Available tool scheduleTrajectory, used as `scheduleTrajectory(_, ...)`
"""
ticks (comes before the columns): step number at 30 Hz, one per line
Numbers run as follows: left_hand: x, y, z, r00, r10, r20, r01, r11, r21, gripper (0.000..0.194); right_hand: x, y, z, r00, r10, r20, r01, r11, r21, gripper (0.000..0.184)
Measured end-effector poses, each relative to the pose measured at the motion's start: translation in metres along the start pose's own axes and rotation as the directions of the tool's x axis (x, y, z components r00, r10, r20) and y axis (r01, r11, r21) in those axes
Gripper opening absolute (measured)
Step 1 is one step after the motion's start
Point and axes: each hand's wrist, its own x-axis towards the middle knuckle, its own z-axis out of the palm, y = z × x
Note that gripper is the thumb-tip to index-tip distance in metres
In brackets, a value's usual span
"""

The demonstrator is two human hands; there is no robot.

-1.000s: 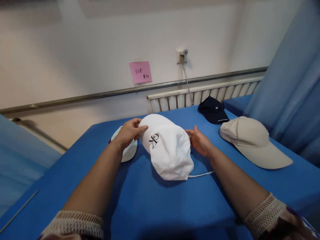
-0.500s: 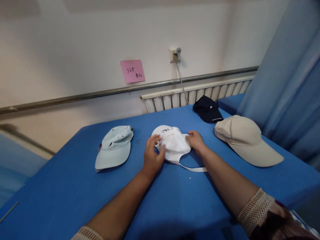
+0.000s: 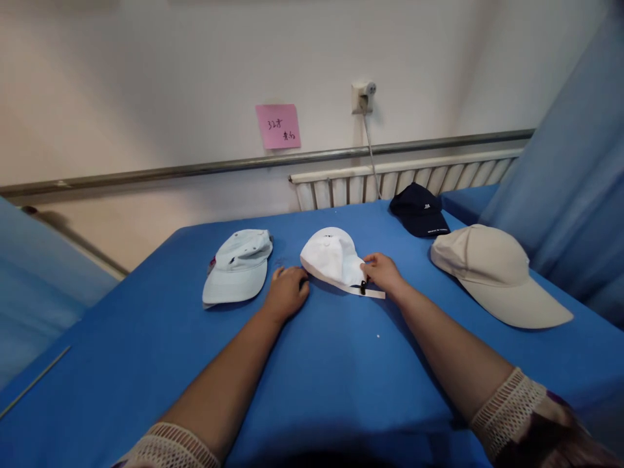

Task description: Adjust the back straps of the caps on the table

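Observation:
A white baseball cap (image 3: 331, 253) sits in the middle of the bed, its back strap and black buckle facing me on the right side. My right hand (image 3: 384, 272) pinches the cap's edge near the buckle between thumb and fingers. Just left of the cap, my left hand (image 3: 288, 291) lies on the blue surface with its fingers loosely bent and nothing in it. Farther left is a pale blue cap (image 3: 238, 266), brim toward me.
At the right lies a beige long-brimmed cap (image 3: 492, 273), with a navy cap (image 3: 420, 209) behind it. Beyond the blue bed (image 3: 341, 390) run a wall rail (image 3: 209, 169) and radiator (image 3: 341, 192). A blue curtain (image 3: 575, 162) hangs at right.
The white cap has been turned round and set down farther back, so its strap faces me. My left hand has let go of its brim and dropped to the bed; my right hand has kept hold.

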Motion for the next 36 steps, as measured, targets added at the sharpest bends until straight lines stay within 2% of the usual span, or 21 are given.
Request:
scheduleTrajectory(2, 0.001, -0.012, 0.000, 0.997, -0.072, -0.032, 0.072, 0.997, -0.008, 0.025, -0.003, -0.001, 0.004, 1.000, -0.018, 0.020, 0.017, 1.000, 0.012, 0.019)
scheduleTrajectory(4, -0.002, -0.010, 0.001, 0.995, -0.068, -0.071, 0.065, 0.997, -0.047, 0.029, -0.007, -0.003, 0.007, 0.999, -0.027, 0.033, 0.026, 0.999, 0.039, 0.021)
scheduleTrajectory(7, -0.011, 0.019, 0.007, 0.992, 0.112, -0.060, -0.121, 0.977, -0.175, 0.034, -0.012, -0.006, 0.011, 0.999, -0.012, 0.050, 0.007, 0.994, 0.105, 0.021)
scheduleTrajectory(10, -0.018, 0.059, 0.018, 0.934, 0.355, 0.036, -0.333, 0.903, -0.271, 0.049, -0.013, -0.007, 0.012, 0.998, 0.012, 0.065, -0.023, 0.984, 0.177, 0.021)
scheduleTrajectory(11, -0.018, 0.070, 0.021, 0.920, 0.385, 0.071, -0.355, 0.898, -0.259, 0.050, -0.013, -0.008, 0.012, 0.998, 0.017, 0.066, -0.030, 0.980, 0.199, 0.020)
scheduleTrajectory(14, -0.016, 0.087, 0.026, 0.936, 0.338, 0.101, -0.319, 0.933, -0.169, 0.046, -0.014, -0.009, 0.011, 0.997, 0.029, 0.069, -0.045, 0.967, 0.252, 0.019)
scheduleTrajectory(18, -0.015, 0.078, 0.019, 0.945, 0.300, 0.130, -0.286, 0.952, -0.112, 0.035, -0.016, -0.010, 0.011, 0.995, 0.034, 0.096, -0.057, 0.966, 0.253, 0.017)
scheduleTrajectory(22, -0.025, 0.061, 0.005, 0.946, 0.266, 0.188, -0.254, 0.964, -0.085, 0.022, -0.014, -0.007, 0.006, 0.997, 0.017, 0.076, -0.029, 0.987, 0.160, 0.019)
scheduleTrajectory(24, -0.028, 0.056, -0.004, 0.950, 0.239, 0.203, -0.231, 0.971, -0.062, 0.017, -0.012, -0.008, 0.000, 0.999, -0.029, 0.023, 0.028, 0.998, 0.064, 0.018)
scheduleTrajectory(26, -0.030, 0.054, -0.013, 0.950, 0.222, 0.219, -0.217, 0.975, -0.045, 0.013, -0.014, -0.012, -0.005, 0.991, -0.136, -0.013, 0.134, 0.986, -0.098, 0.014)
scheduleTrajectory(28, -0.030, 0.052, -0.021, 0.952, 0.215, 0.219, -0.213, 0.976, -0.032, 0.011, -0.021, -0.018, -0.007, 0.961, -0.275, 0.022, 0.272, 0.934, -0.231, 0.012)
scheduleTrajectory(31, -0.031, 0.047, -0.030, 0.958, 0.175, 0.228, -0.179, 0.984, -0.003, 0.011, -0.039, -0.028, -0.003, 0.871, -0.443, 0.212, 0.486, 0.838, -0.248, 0.026)
scheduleTrajectory(34, -0.036, 0.040, -0.036, 0.946, 0.126, 0.298, -0.127, 0.992, -0.018, 0.014, -0.052, -0.031, 0.004, 0.783, -0.490, 0.382, 0.605, 0.742, -0.289, 0.037)
scheduleTrajectory(36, -0.040, 0.037, -0.040, 0.938, 0.131, 0.322, -0.123, 0.991, -0.046, 0.016, -0.054, -0.031, 0.004, 0.776, -0.470, 0.419, 0.616, 0.707, -0.347, 0.036)
